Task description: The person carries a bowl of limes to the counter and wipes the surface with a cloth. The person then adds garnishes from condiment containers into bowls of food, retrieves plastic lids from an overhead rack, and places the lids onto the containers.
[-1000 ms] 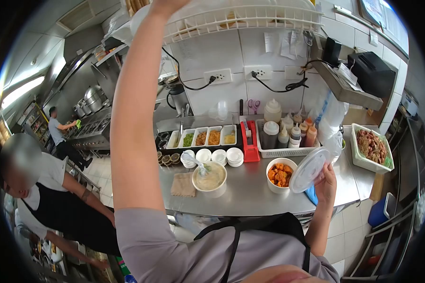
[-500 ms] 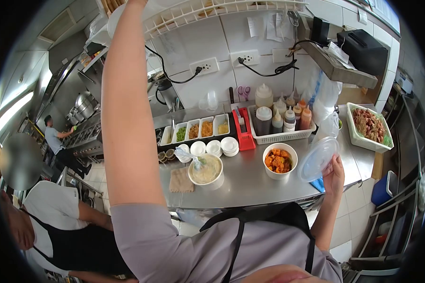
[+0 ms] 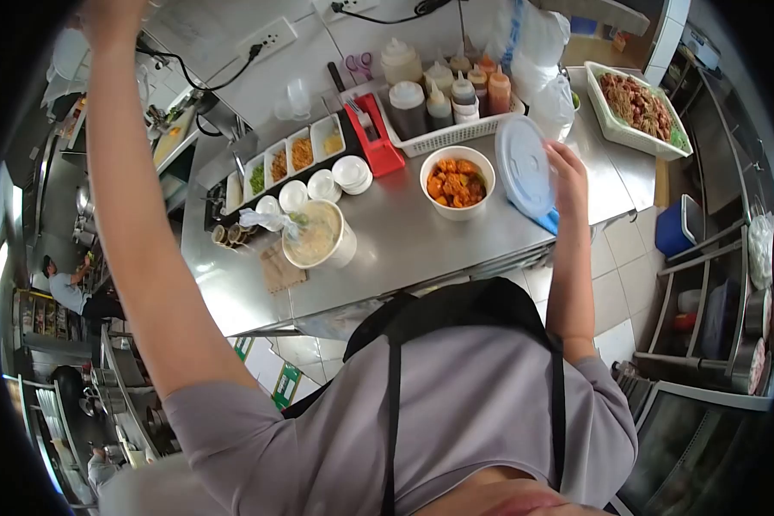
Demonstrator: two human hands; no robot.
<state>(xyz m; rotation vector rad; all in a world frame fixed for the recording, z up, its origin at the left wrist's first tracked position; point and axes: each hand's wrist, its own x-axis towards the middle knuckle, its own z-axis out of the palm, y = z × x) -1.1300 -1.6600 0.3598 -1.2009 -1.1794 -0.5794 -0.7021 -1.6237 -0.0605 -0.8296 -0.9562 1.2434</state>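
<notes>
My right hand [image 3: 569,176] grips a round translucent plastic lid [image 3: 523,165] by its edge, tilted upright just right of a white bowl [image 3: 460,211]. Orange-red food chunks [image 3: 456,182] fill that bowl. My left arm reaches up and away at the left, and my left hand [image 3: 116,19] is cut by the top edge of the view with its fingers hidden. Left of the bowl stands a white tub [image 3: 342,249] of pale food, sealed-looking on top, with a small knotted plastic bag [image 3: 271,221] lying on it.
Sauce bottles [image 3: 439,103] stand in a white basket [image 3: 456,138]. Beside it are a red holder [image 3: 378,142], topping trays [image 3: 301,153] and stacked small lids [image 3: 351,174]. A brown cloth [image 3: 279,268] lies at the counter's front. Shallots fill a crate [image 3: 606,120] at right. Another person [image 3: 67,288] works far left.
The camera view has turned and shifted, so the counter appears moved left and up. My right hand still holds the lid, now closer to the bowl. My left arm remains raised.
</notes>
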